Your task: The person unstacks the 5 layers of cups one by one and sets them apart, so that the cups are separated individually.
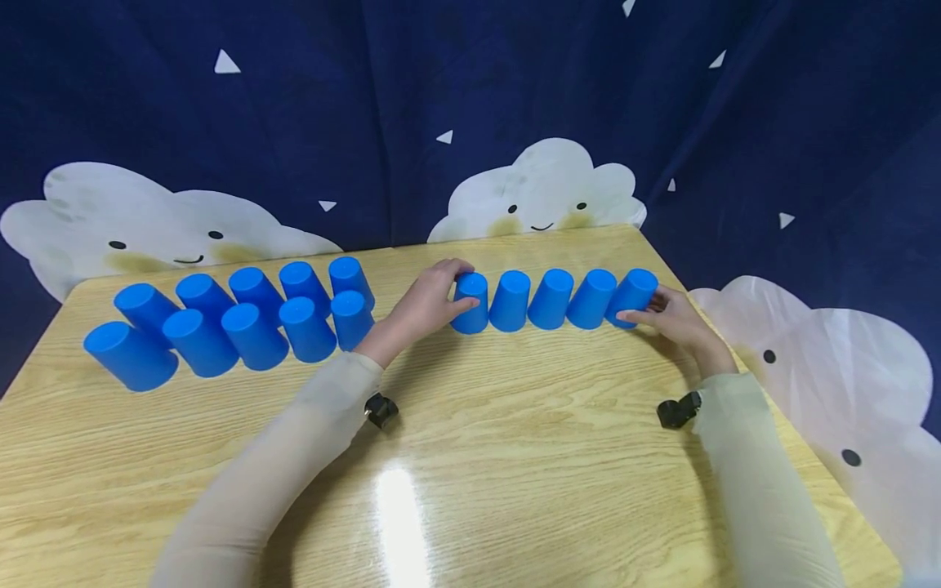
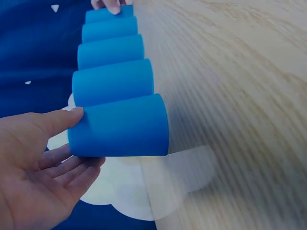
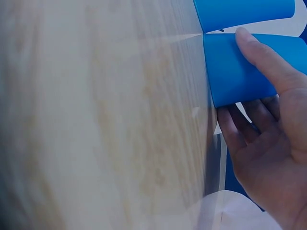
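Note:
Several blue plastic cups stand upside down in a straight row on the wooden table's right half. My left hand holds the leftmost cup of that row, thumb on its near side and fingers around its left and far side. In the left wrist view this cup shows the thumb near its closed end, with the fingers partly hidden beneath. At the row's other end, my right hand holds the rightmost cup. Its thumb lies along that cup's wall in the right wrist view, fingers around the outer side.
Between my hands stand three more cups of the row, the middle one among them. Two further rows of upside-down blue cups stand on the left of the table. A dark blue curtain with white clouds hangs behind.

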`<state>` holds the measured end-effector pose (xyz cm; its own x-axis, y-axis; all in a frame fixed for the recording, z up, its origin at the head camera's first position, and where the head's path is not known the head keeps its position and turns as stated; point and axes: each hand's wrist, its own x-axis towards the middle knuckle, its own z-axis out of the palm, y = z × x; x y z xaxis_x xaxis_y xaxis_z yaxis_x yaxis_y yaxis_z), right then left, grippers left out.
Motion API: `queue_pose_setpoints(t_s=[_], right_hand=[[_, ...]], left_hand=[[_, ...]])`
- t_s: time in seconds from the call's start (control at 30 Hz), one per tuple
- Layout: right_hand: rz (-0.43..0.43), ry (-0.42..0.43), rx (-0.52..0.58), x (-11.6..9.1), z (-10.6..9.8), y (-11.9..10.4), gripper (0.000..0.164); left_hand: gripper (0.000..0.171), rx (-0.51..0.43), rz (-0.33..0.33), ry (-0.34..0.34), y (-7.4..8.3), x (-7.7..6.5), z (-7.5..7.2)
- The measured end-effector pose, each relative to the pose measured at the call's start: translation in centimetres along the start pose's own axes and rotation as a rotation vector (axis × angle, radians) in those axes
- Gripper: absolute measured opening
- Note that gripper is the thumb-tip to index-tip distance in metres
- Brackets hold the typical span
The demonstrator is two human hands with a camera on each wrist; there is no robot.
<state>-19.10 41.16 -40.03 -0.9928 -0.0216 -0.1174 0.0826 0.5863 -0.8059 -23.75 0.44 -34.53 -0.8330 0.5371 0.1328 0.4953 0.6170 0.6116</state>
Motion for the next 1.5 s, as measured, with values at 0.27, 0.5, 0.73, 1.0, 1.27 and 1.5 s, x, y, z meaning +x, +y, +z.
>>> queue_pose_setpoints(t_s=[0.27,0.5,0.73,1.0,1.27,1.5], right_hand=[[0.004,0.001,0.002,0.0,0.1,0.0,0.081],[0.007,0.003,-0.002,0.0,0.2,0.1,0.08],[0.02,0.009,-0.013,0.0,0.1,0.2,0.082],[0.021,0.011,-0.009,0.0,0.0,0.2,0.082],[0.019,0.005,-0.005,-0.1,0.0,-0.1,0.082],[0.002,-0.001,-0.006,0.0,0.0,0.0,0.079]], left_hand=[[0.053,-0.015,-0.001,0.009,-0.1,-0.2,0.2],[0.052,-0.029,0.019,0.037,-0.2,-1.3,-0.4],[0.051,-0.049,0.025,0.049,0.4,-4.0,-1.6],[0.053,-0.049,-0.007,0.053,0.1,-8.7,-3.0],[0.053,-0.029,-0.019,0.101,-1.6,-13.7,-4.8],[0.054,0.053,-0.107,0.155,-3.1,-18.1,-6.8]])
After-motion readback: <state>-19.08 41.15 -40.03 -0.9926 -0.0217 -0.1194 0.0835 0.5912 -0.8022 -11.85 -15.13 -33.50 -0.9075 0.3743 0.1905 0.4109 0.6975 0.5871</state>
